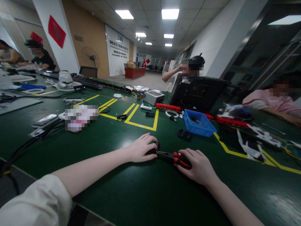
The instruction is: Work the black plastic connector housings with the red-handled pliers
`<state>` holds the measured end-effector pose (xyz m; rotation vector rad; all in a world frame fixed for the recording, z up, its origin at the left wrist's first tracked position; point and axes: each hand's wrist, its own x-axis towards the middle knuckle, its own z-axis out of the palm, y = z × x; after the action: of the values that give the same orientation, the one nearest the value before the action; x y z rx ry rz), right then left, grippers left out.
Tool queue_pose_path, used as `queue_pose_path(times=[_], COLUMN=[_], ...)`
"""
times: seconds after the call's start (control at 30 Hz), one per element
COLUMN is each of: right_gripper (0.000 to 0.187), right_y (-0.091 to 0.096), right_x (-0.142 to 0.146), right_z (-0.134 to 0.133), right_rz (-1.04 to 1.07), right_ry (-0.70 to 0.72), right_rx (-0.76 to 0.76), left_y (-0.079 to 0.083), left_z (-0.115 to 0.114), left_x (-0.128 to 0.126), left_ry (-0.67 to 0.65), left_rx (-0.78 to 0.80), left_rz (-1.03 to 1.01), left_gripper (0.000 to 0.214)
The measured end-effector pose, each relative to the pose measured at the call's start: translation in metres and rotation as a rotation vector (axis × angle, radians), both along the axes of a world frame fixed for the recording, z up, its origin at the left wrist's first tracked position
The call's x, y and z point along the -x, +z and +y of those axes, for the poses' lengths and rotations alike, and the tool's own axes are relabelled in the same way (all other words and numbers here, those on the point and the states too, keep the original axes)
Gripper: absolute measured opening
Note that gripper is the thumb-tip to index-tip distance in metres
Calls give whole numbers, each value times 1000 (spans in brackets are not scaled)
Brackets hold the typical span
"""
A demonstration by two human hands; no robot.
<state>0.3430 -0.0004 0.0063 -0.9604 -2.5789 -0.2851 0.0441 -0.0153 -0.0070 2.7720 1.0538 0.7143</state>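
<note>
My right hand (pixel 197 164) is closed around the red and black handles of long-nose pliers (pixel 176 158), whose jaws point left. At the tip of the jaws is a small dark part (pixel 158 146), and the fingers of my left hand (pixel 142 148) are curled around its left side. Much of that part is hidden by my fingertips, so its kind does not show. Both hands are low over the green tabletop (pixel 131 191), near its front half.
A blue plastic tray (pixel 198 124) and black round pieces (pixel 184 134) lie beyond my right hand. Yellow tape (pixel 141 126) marks the table, with small black parts near it. Left are a blurred-out object (pixel 81 117) and cables. A grey power supply box (pixel 154 97) stands farther back; several people sit around.
</note>
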Motion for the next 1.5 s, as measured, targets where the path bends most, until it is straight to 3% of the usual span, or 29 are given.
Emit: queue_pose_path(times=[0.4,0.6,0.8,1.5], right_gripper=[34,33,35,40], right_y=[0,-2,-3,-14], right_x=[-1,-1,-2,-11], right_z=[1,1,3,11], right_rz=[8,9,20,50], right_ry=[-7,-10,-14,-20], right_rx=[2,6,-26,-161], left_y=[0,-2,-3,3], left_z=[2,3,3,2], left_x=[-2,-2,-3,-1], left_ry=[-27,-2,35,-82], left_rx=[35,27,80,170], left_rz=[18,40,15,-30], left_gripper=[18,29,25,29])
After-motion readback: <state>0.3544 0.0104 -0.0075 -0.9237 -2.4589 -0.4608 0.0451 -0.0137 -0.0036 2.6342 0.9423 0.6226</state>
